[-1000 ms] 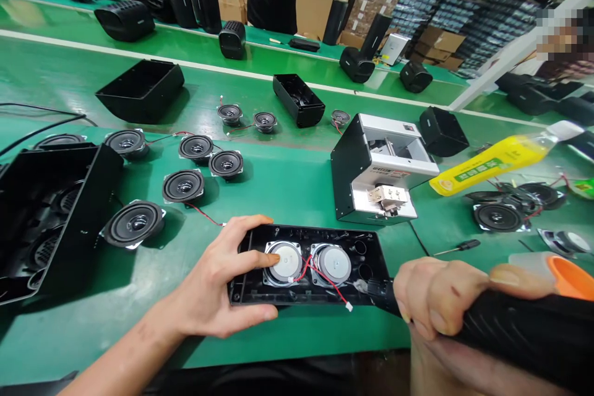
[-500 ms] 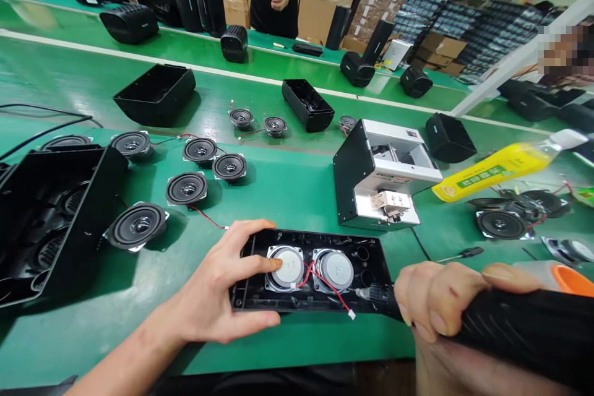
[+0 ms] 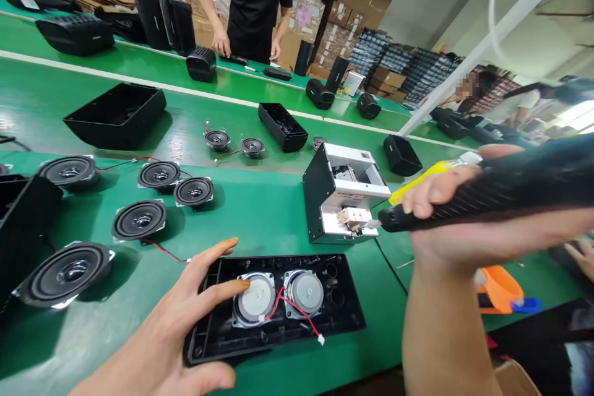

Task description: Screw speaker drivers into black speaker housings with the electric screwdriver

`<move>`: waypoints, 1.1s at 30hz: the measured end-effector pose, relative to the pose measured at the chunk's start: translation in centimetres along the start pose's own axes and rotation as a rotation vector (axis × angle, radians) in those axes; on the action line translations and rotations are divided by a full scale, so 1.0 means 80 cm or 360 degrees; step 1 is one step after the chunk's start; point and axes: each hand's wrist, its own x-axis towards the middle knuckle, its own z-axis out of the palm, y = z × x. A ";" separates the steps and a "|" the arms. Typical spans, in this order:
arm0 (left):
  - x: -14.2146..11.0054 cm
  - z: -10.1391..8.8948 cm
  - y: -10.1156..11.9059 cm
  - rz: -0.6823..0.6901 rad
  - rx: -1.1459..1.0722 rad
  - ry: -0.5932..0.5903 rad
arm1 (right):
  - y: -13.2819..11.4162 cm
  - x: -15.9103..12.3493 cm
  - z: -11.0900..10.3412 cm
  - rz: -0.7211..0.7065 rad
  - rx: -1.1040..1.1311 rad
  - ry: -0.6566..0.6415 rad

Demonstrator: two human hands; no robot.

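My left hand (image 3: 179, 315) holds the left end of a black speaker housing (image 3: 347, 304), thumb at its near edge. Its index fingertip rests on the left speaker driver (image 3: 255, 300). A second driver (image 3: 307, 294) sits beside it, magnets up, with red wires and white plugs lying across both. In my right hand (image 3: 445, 250) is a black electric screwdriver (image 3: 505, 192), tilted and raised off the housing. Its bit points at the front outlet of a screw feeder (image 3: 357, 189); whether they touch I cannot tell.
Several loose speaker drivers (image 3: 142, 219) lie on the green bench at left, near a large black cabinet (image 3: 32, 210). Open black shells (image 3: 120, 114) stand farther back. A yellow bottle (image 3: 427, 176) and an orange container (image 3: 501, 288) are at right. A co-worker (image 3: 255, 6) stands across the bench.
My right hand has lifted the electric screwdriver out of the housing, up to the screw feeder. My left hand stays on the housing. The view has shifted; the co-worker's hand is now lower, at the bench.
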 end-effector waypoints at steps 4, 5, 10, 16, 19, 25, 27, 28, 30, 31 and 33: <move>-0.004 -0.001 -0.001 -0.0062 -0.0009 -0.0040 | 0.023 -0.007 0.028 -0.0119 -0.0156 0.0005; -0.004 -0.001 0.000 -0.0080 -0.0020 -0.0059 | 0.025 -0.009 0.028 -0.0097 -0.0157 0.0015; -0.004 0.001 0.008 -0.0247 -0.0143 -0.0035 | 0.026 -0.015 0.017 -0.0087 -0.0166 0.0025; -0.002 0.002 0.012 -0.0257 -0.0198 -0.0014 | 0.013 -0.019 -0.002 -0.0137 -0.0180 -0.0108; -0.002 0.002 0.012 -0.0257 -0.0209 0.0004 | 0.010 -0.015 0.000 -0.0282 -0.0215 -0.0056; -0.002 0.002 0.011 -0.0259 -0.0212 -0.0007 | 0.021 -0.011 0.018 -0.0136 -0.0249 0.0090; -0.002 0.000 0.009 -0.0241 -0.0217 -0.0030 | 0.023 -0.013 0.017 -0.0128 -0.0250 0.0079; -0.001 -0.001 0.008 -0.0225 -0.0216 -0.0052 | 0.023 -0.014 0.016 -0.0123 -0.0248 0.0071; 0.000 -0.003 0.005 -0.0189 -0.0213 -0.0088 | 0.023 -0.016 0.013 -0.0101 -0.0238 0.0063; 0.001 -0.003 0.004 -0.0166 -0.0218 -0.0101 | 0.022 -0.017 0.012 -0.0089 -0.0233 0.0064; 0.001 -0.003 0.004 -0.0149 -0.0241 -0.0103 | 0.019 -0.019 0.009 -0.0056 -0.0231 0.0052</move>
